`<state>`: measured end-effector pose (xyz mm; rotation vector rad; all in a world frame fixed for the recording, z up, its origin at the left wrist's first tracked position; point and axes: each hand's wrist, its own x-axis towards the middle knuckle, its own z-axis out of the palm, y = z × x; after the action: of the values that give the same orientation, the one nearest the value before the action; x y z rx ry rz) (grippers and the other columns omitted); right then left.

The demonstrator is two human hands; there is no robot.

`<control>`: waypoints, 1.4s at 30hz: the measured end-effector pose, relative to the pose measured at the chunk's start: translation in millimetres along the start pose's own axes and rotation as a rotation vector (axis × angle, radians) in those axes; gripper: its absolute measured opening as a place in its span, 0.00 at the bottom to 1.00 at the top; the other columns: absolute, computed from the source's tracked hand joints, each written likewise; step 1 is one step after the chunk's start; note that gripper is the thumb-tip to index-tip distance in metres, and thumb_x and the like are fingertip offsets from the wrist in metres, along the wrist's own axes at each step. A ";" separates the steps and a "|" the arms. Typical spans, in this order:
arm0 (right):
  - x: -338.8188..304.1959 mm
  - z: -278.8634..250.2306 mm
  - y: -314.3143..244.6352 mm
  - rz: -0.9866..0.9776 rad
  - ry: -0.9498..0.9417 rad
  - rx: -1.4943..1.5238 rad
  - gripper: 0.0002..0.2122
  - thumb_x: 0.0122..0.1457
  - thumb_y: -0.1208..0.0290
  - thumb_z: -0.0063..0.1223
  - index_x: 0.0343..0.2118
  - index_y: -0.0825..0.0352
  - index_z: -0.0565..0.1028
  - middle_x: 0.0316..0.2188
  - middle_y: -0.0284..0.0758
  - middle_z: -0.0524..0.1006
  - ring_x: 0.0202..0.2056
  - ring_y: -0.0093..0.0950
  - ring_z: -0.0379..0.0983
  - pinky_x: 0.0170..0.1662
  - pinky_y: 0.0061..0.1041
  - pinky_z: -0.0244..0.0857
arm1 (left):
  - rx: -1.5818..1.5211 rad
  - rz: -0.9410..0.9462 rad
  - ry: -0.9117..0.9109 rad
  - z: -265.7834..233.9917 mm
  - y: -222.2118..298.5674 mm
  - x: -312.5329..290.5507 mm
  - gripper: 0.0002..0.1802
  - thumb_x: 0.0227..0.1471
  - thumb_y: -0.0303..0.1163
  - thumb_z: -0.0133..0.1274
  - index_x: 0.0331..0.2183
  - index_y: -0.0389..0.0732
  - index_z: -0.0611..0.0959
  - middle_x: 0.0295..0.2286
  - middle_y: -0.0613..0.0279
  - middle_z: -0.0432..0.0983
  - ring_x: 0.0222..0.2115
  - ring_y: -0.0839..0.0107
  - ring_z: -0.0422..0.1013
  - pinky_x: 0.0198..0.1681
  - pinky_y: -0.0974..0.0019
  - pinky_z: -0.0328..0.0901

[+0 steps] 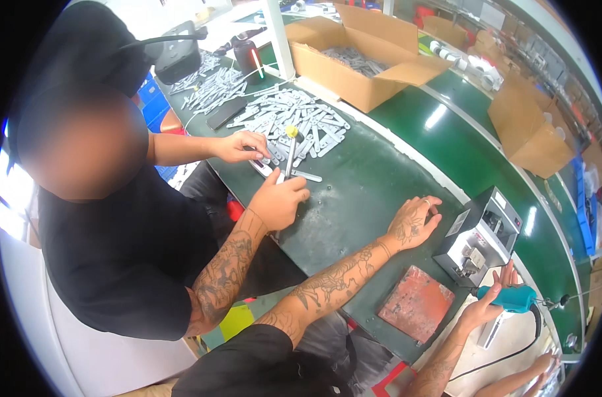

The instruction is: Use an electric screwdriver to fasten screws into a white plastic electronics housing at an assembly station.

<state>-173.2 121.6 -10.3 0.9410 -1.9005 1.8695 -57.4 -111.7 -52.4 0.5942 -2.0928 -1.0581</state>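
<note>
Two hands belong to the wearer. The left hand (416,221) is laid palm down on the green bench (373,178) at about 3 o'clock, its fingers loosely spread and holding nothing. The right hand (489,306) is seen at 4 o'clock near the rim, its fingers wrapped round a teal driver (514,298) with a cable trailing from it.

A red pad (416,303) lies bare at 5 o'clock, between the two hands. A grey machine (479,238) stands just beside the left hand.

At 9 o'clock a co-worker's hands (281,198) are busy with a yellow-capped tool (291,147) set upright on a grey strip (306,175). A heap of strips (294,116) is spread at 12 o'clock, and a box (354,73) at 1 o'clock holds more.

No strip is seen under the driver or on the pad, so the wearer's own work is judged to be between pieces. With the heap and the box so full, most of the strips appear to be left. Finished pieces cannot be told from unfinished ones.
</note>
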 end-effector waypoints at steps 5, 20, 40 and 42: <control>-4.5 -11.9 6.1 0.014 0.015 -0.045 0.30 0.75 0.57 0.44 0.67 0.80 0.62 0.64 0.47 0.73 0.62 0.39 0.71 0.65 0.39 0.64 | 0.054 -0.030 -0.043 -1.2 11.4 4.8 0.17 0.62 0.38 0.56 0.52 0.47 0.78 0.35 0.64 0.81 0.41 0.61 0.75 0.55 0.51 0.64; -4.8 -4.7 -1.8 0.052 -0.008 0.009 0.33 0.73 0.52 0.48 0.65 0.81 0.59 0.64 0.55 0.71 0.64 0.46 0.70 0.63 0.46 0.67 | 0.033 -0.034 -0.054 -3.3 7.1 -0.2 0.12 0.61 0.36 0.56 0.46 0.44 0.81 0.29 0.64 0.81 0.40 0.58 0.76 0.54 0.50 0.64; -2.4 0.4 -8.8 0.065 0.036 -0.041 0.29 0.75 0.58 0.44 0.64 0.83 0.64 0.62 0.49 0.74 0.62 0.41 0.71 0.64 0.42 0.67 | 0.064 0.085 -0.074 2.7 6.4 -13.4 0.07 0.60 0.38 0.56 0.35 0.46 0.83 0.31 0.58 0.80 0.40 0.55 0.76 0.53 0.45 0.64; -3.5 3.5 -2.8 0.061 0.041 -0.059 0.30 0.75 0.57 0.43 0.65 0.83 0.63 0.61 0.50 0.74 0.62 0.42 0.71 0.65 0.42 0.66 | 0.071 0.010 -0.153 -3.3 9.5 -12.9 0.07 0.60 0.38 0.56 0.35 0.46 0.83 0.30 0.59 0.80 0.40 0.56 0.76 0.51 0.48 0.64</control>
<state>-168.1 119.2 -10.8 0.8282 -1.9698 1.8410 -47.4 -99.6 -48.2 0.5511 -2.2712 -1.0562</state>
